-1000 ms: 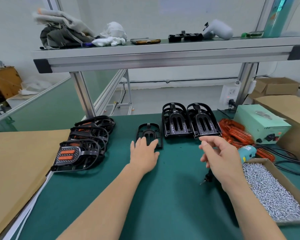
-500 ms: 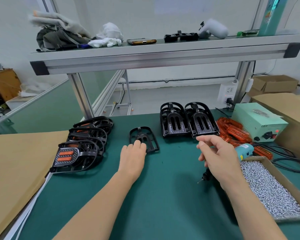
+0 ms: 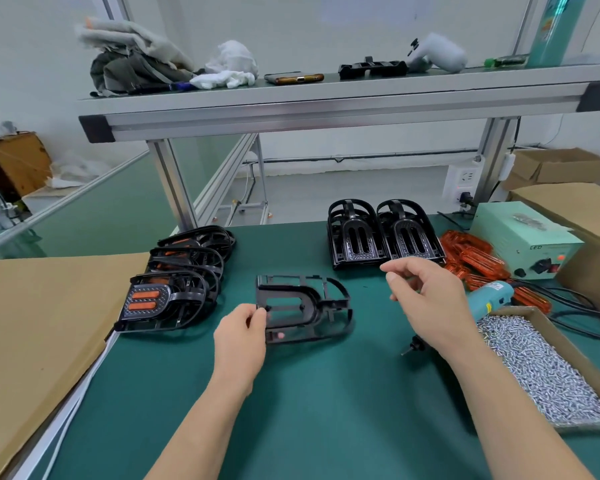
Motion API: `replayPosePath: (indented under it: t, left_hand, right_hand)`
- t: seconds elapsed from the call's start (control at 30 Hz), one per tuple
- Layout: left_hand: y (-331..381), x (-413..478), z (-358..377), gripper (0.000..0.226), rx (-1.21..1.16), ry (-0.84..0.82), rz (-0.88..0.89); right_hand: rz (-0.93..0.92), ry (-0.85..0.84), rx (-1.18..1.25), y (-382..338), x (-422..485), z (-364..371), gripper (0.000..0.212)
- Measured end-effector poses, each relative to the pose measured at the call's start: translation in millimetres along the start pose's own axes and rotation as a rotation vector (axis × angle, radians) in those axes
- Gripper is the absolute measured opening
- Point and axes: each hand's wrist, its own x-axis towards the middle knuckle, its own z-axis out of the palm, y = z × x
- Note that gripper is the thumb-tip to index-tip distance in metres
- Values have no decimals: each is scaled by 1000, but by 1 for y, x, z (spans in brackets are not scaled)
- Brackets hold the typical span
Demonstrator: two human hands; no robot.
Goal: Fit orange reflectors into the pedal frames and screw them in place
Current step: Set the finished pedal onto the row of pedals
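The surface (image 3: 326, 410) is dark green. Pedal frames (image 3: 303, 308) are glossy black; finished ones (image 3: 160, 301) carry orange strips. Loose reflectors (image 3: 471, 258) glow orange, screws (image 3: 541, 368) silver, the driver (image 3: 489, 299) teal.

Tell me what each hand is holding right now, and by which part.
The left hand grips the empty pedal frame by its near-left edge, thumb on top. The right hand is apart from it, fingers pinched; whether it holds anything cannot be told.

The pale green power supply box (image 3: 523, 237) at the table's right edge reads "LED" on its front face.
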Motion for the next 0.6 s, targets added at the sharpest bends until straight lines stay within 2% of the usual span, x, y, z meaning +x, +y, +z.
replayPosePath:
  t: [0.1, 0.2, 0.27, 0.4, 0.6]
  left_hand:
    - [-7, -6, 0, 25, -226, -190, -138]
    - [-11, -15, 1, 37, -225, -310, -124]
    - [-14, -20, 5, 37, -122, -281, -91]
    - [-13, -35, 16, 36, 193, -84, 115]
    - [-8, -45, 22, 34, 250, -14, 135]
  right_hand:
    - [21, -17, -120, 6, 14, -13, 15]
    - [60, -95, -407, 23, 42, -30, 17]
    - [128, -146, -606, 36, 64, -39, 23]
    - [280, -216, -939, 59, 102, -52, 35]
    - [373, -262, -961, 100, 143, -60, 50]
